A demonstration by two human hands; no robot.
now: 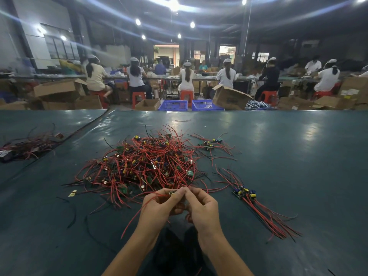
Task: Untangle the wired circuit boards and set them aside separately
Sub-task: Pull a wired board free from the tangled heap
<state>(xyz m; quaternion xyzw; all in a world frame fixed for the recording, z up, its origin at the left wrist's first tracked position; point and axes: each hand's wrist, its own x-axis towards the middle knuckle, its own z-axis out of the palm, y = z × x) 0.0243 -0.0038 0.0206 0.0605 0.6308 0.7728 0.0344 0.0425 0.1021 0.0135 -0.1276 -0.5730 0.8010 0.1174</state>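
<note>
Wired circuit boards lie in a tangled heap (143, 162) in the middle of the green table (288, 146), just beyond both hands. One held board (172, 192) is raised at the near edge of that heap. The left grip (159, 206) has its thumb and curled fingers pinched on the board's left end. The right grip (203, 208) closes its fingertips on the other end, though exactly what they pinch is partly hidden. A long red lead (135, 218) from this board arcs down past the left wrist, while other leads run back into the heap.

Each board looks small and light, so weight should be no concern. The boards are rigid but carry upright components and soldered leads, which likely makes them fragile at the joints. The thin, limp wires probably snag on neighbouring components and loop round each other.

It seems best to hold the board by its edges, not its parts, and to draw the leads out lengthwise. A sharp tug could tear a solder joint or drag the whole heap along.

A sorted bundle (246, 193) lies to the right with its leads combed straight, and a smaller group (208, 145) sits farther back.
</note>
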